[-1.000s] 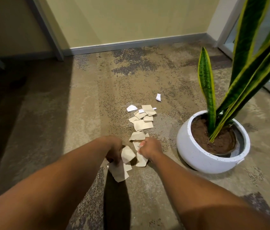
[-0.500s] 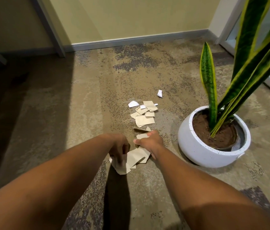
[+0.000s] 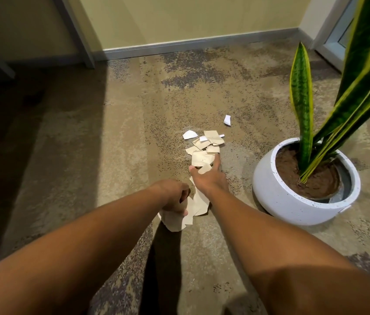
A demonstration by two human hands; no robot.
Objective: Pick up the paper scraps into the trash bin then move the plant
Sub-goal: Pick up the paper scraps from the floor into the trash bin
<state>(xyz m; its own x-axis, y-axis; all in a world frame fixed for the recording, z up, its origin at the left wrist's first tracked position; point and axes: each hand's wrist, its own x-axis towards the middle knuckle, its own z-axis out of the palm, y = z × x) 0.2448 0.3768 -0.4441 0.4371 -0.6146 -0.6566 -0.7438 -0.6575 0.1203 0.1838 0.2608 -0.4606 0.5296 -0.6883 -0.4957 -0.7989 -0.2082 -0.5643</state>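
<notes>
Scraps (image 3: 204, 153) lay strewn on the carpet (image 3: 111, 144), left of the plant (image 3: 302, 176); gathering was best done by sweeping several together before lifting, so none slipped loose. The left hand (image 3: 173, 197) was clenched round a wad of collected paper. The right hand (image 3: 209, 176) reached with spread fingers, thumb and fingertips touching the nearest scrap, not yet closed on it. No bin showed.

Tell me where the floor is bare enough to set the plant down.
Bare carpet runs left of the paper scraps to the shadowed side, and from the scraps to the baseboard. Crowded: the strip between the right hand, the scraps and the white pot. The left hand holds scraps.
</notes>
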